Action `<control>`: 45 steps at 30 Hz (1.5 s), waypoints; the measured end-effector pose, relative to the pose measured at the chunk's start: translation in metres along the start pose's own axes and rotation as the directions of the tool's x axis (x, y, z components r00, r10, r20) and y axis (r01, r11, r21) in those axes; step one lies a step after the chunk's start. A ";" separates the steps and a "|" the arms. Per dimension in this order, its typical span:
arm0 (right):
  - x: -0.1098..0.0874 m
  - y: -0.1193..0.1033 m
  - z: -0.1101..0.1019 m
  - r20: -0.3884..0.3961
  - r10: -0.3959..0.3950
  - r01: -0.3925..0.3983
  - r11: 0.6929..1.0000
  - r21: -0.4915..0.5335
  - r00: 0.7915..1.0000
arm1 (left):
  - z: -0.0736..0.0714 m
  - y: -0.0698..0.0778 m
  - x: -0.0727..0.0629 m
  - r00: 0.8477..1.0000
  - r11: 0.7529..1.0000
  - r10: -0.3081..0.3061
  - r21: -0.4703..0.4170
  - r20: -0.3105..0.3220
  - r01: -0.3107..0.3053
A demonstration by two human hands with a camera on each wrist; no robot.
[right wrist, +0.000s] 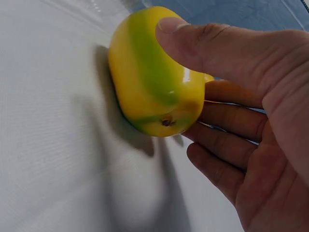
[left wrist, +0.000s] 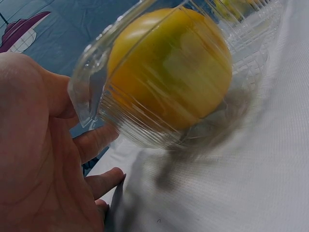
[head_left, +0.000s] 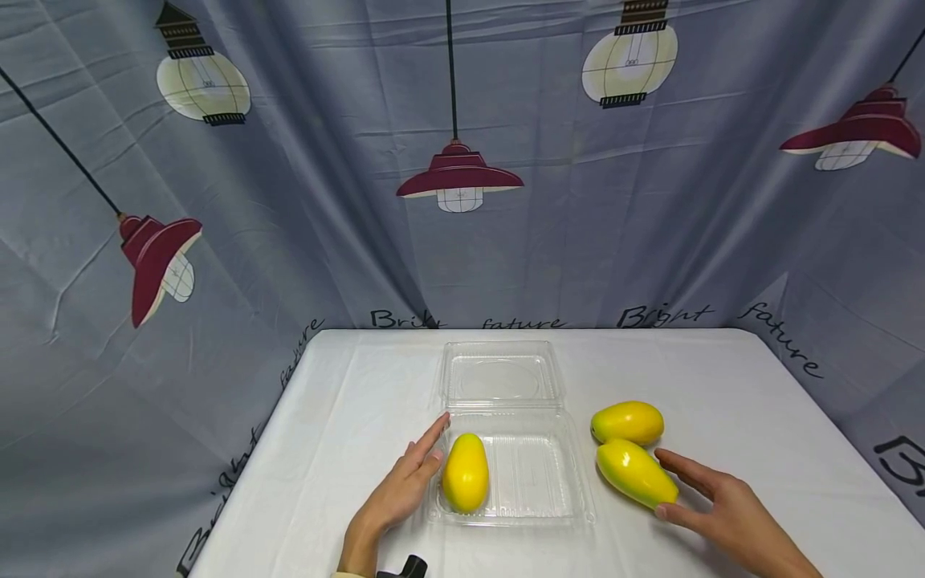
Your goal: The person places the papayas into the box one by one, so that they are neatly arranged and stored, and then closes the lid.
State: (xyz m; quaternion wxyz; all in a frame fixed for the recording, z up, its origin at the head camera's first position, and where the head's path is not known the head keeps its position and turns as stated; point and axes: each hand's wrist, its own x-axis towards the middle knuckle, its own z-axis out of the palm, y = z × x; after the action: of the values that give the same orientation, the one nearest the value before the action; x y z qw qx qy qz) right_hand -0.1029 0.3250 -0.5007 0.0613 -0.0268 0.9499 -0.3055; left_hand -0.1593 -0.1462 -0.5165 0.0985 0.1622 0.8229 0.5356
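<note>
A clear plastic clamshell box (head_left: 538, 474) lies with its lid (head_left: 499, 377) folded back. In its left part rests one smooth yellow fruit (head_left: 466, 474), shaped like a mango or small papaya. My left hand (head_left: 401, 486) lies along the box's left side, fingers extended, close against the wall in the left wrist view. Right of the box, a yellow-green fruit (head_left: 634, 472) lies near another one (head_left: 629, 422). My right hand (head_left: 726, 510) is around the nearer fruit's right end, thumb at its surface in the right wrist view and fingers spread behind it; firm contact cannot be seen.
A white cloth (head_left: 347, 417) covers the table. Grey-blue curtains (head_left: 325, 201) printed with lamps and lettering stand behind and at both sides. A small black object (head_left: 412, 567) shows at the bottom edge by my left wrist.
</note>
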 end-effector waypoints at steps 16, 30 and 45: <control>0.000 -0.001 0.010 -0.045 -0.014 0.014 1.000 0.003 0.999 | -0.001 0.000 -0.001 1.000 1.000 0.005 0.000 0.003 -0.005; -0.008 -0.014 -0.017 -0.051 -0.093 0.090 0.994 -0.054 0.994 | -0.001 0.000 -0.001 1.000 1.000 0.007 0.004 0.015 -0.007; -0.006 -0.060 -0.028 -0.146 -0.282 0.274 0.959 -0.074 0.948 | -0.001 -0.001 -0.001 1.000 1.000 0.009 0.001 0.012 -0.009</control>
State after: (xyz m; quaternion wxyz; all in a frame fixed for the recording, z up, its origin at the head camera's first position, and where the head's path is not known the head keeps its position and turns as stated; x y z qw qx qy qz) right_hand -0.1000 0.2927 -0.4422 -0.0574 -0.1380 0.9462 -0.2870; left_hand -0.1592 -0.1474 -0.5168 0.1008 0.1691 0.8220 0.5344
